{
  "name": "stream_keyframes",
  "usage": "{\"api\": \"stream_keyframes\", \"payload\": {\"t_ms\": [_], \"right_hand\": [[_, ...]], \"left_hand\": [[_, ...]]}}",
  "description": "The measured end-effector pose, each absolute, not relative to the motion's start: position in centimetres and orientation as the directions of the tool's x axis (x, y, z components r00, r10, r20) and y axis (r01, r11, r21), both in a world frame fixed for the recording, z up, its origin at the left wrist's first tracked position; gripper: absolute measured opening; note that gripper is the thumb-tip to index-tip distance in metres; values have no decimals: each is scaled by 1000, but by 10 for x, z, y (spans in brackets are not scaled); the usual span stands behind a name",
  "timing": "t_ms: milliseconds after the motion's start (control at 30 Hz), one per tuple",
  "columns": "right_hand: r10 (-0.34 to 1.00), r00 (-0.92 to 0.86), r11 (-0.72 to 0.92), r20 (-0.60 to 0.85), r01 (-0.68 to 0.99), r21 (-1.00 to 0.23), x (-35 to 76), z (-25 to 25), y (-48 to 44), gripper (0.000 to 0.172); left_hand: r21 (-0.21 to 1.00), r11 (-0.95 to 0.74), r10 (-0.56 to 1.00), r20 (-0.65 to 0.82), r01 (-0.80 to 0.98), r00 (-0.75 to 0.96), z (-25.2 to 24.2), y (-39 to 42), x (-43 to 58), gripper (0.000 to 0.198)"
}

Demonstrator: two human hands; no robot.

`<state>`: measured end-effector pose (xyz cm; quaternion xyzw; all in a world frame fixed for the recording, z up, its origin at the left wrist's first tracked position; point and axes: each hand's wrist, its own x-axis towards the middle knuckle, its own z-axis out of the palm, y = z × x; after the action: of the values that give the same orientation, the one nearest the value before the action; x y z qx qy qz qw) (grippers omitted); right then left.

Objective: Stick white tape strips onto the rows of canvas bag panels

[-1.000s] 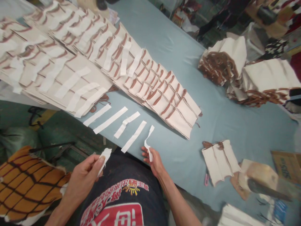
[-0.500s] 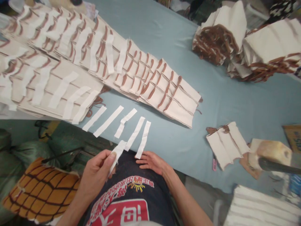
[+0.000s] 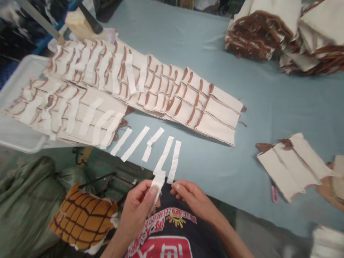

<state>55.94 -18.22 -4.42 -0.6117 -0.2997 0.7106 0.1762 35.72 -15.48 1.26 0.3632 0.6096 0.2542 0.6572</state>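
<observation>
My left hand [image 3: 141, 200] is closed on a small stack of white fabric strips [image 3: 159, 181], with the thumb pressed on top. The upper end of the stack meets a loose strip [image 3: 165, 152] at the table edge. Just to the right, my right hand [image 3: 192, 197] has its fingers curled and thumb against them; anything between the fingertips is hidden. Those fingertips are close to the lower end of another white strip [image 3: 174, 161]. Several more strips, including a creased one [image 3: 150, 145], lie in a slanting row along the front of the blue-green table [image 3: 215, 165].
Overlapping cream fabric panels with brown seams [image 3: 215, 111] run leftward, some carrying white strips. Bundled panels [image 3: 258, 32] are at the back right. A folded panel [image 3: 292, 165] and a pink clip [image 3: 274, 194] lie right. A white plastic tray [image 3: 18, 138] stands left, a mustard checked cushion [image 3: 83, 216] below.
The view has shifted, so the table things appear farther right. My right hand's fingers, spread before at the nearest strip's end, are now curled together. My left hand still holds the stack.
</observation>
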Motion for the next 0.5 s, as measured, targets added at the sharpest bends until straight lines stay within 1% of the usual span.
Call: {"api": "stream_keyframes", "payload": {"t_ms": [33,67,133,167,233,300,367,500], "right_hand": [[617,-262,-775,-742,-39,-630,558,-40,-180,50],[613,-321,-789,-723,-199,-581,556,-36,-178,54],[605,-392,-785,-693,-438,-438,550,-34,-173,54],[607,-416,-772,-677,-510,-379,547,-34,-170,50],[625,-429,-739,-653,-594,-318,544,-34,-164,42],[664,-381,-692,-643,-640,-335,545,-32,-160,37],[717,-293,-632,-632,-657,-412,550,-28,-157,35],[782,-143,-554,-606,-605,-572,563,-20,-152,36]], "left_hand": [[787,609,772,-617,101,151,15,-156,360,46],[790,606,770,-613,99,180,16,-158,363,48],[803,588,771,-593,100,231,18,-161,367,50],[810,577,774,-583,101,248,18,-162,369,50],[820,561,779,-569,111,264,18,-165,372,50],[829,543,786,-558,136,265,16,-168,375,50],[828,537,787,-561,162,256,12,-171,379,48],[823,537,786,-568,184,244,3,-174,391,48]]}}
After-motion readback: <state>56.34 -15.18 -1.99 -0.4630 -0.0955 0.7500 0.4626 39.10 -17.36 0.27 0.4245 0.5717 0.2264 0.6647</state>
